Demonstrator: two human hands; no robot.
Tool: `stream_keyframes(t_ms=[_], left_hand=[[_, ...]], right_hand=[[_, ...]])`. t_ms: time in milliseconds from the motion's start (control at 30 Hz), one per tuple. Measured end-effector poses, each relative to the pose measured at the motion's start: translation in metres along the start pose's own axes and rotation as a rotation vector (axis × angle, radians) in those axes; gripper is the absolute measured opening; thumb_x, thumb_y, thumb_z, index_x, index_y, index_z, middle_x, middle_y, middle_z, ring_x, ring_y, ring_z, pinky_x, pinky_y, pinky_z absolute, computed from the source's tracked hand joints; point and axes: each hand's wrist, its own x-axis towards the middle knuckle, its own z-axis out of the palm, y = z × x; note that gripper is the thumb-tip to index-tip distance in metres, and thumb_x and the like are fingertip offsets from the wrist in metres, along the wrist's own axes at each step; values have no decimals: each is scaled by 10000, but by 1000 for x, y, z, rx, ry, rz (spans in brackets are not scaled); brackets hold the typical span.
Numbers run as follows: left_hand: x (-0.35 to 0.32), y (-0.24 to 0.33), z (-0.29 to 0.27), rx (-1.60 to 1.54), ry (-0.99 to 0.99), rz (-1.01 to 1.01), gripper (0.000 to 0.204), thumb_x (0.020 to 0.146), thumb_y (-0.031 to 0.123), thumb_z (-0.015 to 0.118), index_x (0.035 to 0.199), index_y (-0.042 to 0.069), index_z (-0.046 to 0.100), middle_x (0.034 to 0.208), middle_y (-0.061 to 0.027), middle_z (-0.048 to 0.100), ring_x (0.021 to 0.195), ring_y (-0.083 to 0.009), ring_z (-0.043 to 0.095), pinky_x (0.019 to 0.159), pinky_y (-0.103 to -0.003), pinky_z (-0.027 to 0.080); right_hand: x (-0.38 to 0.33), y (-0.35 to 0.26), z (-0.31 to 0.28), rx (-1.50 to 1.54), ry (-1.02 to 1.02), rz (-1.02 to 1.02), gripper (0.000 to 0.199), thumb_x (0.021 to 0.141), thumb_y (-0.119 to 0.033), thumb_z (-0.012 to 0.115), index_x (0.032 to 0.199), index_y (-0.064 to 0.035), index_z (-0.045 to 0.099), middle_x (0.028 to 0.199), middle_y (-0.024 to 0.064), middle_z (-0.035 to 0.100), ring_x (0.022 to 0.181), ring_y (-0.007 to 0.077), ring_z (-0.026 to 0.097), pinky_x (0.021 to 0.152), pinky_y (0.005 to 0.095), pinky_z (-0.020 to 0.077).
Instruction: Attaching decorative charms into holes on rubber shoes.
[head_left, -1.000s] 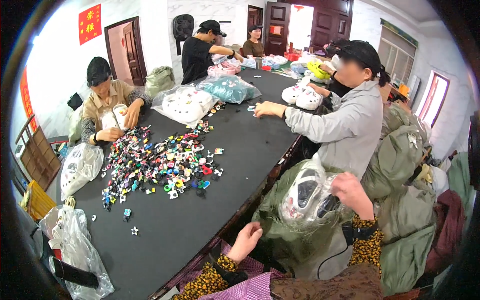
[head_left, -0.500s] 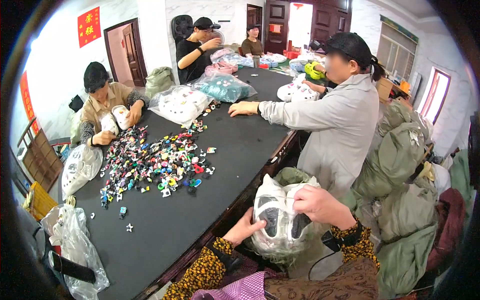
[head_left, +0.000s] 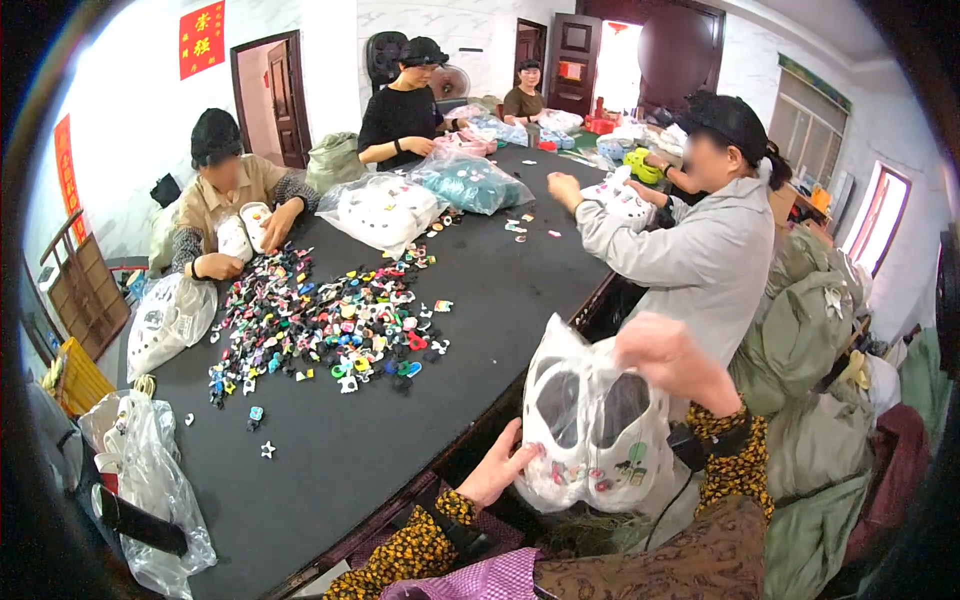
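Note:
A pair of white clogs (head_left: 600, 450) with colourful charms on the toes is inside a clear plastic bag (head_left: 552, 350), tilted up at the table's near right edge. My left hand (head_left: 500, 465) grips the left side of the bagged pair, its thumb on the front. At the bag's upper right, my right hand (head_left: 675, 355) is closed on the plastic, somewhat smeared by motion; its fingertips are partly hidden. A big heap of small colourful shoe charms (head_left: 330, 320) lies across the black table (head_left: 370, 460) to the left.
Across the table, one person (head_left: 225, 180) handles white clogs. Another in grey (head_left: 710, 240) stands close on the right with a decorated clog. Bagged white clogs (head_left: 380, 212) and teal ones (head_left: 470, 183) lie farther back. Green sacks (head_left: 810, 310) pile up at the right.
The bagged clogs have come up and tipped so their charmed toes show. My right hand has risen with the bag's upper edge. The person in grey has lifted a hand off the table.

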Motion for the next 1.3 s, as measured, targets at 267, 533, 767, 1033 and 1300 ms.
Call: stream_keyframes(t_ms=[267, 533, 767, 1033, 1300], left_hand=[[-46, 52, -10, -362, 151, -34, 853, 997, 424, 520, 1543, 66, -29, 1517, -183, 312, 1303, -317, 462, 957, -540, 479], [-91, 88, -3, -337, 219, -11, 626, 1020, 280, 499, 1513, 88, 165, 1409, -173, 450, 1141, -377, 586, 886, -514, 531], [-161, 154, -23, -451, 571, 220, 484, 1004, 246, 501, 1416, 49, 340, 1264, -201, 579, 1044, -392, 641, 819, -514, 561], [-233, 213, -54, -98, 1015, 449, 541, 984, 110, 480, 1461, -29, 266, 1310, -219, 517, 1078, -305, 631, 828, -414, 554], [-213, 198, -35, 1654, 838, 182, 1056, 641, 296, 862, 1442, -73, 282, 1518, -304, 253, 1386, -472, 289, 1094, -530, 299]], right_hand=[[59, -4, -20, 154, 426, 215, 79, 809, 31, 614, 877, 0, 637, 809, 66, 626, 756, 161, 594, 713, 280, 472], [143, -23, 16, 103, 468, -17, 101, 799, 67, 622, 870, 2, 653, 813, 7, 632, 768, 75, 583, 709, 219, 459], [197, -56, 63, 557, 513, -30, 83, 843, 50, 612, 896, 9, 660, 760, 8, 640, 735, 46, 562, 667, 226, 464], [249, -80, 125, 1091, 302, 50, 178, 787, 103, 605, 907, -27, 627, 803, 20, 635, 585, 66, 518, 509, 201, 396], [257, -101, 210, 1445, -87, 468, 225, 800, 45, 670, 1005, -32, 615, 883, 34, 653, 738, 102, 604, 584, 245, 454]])
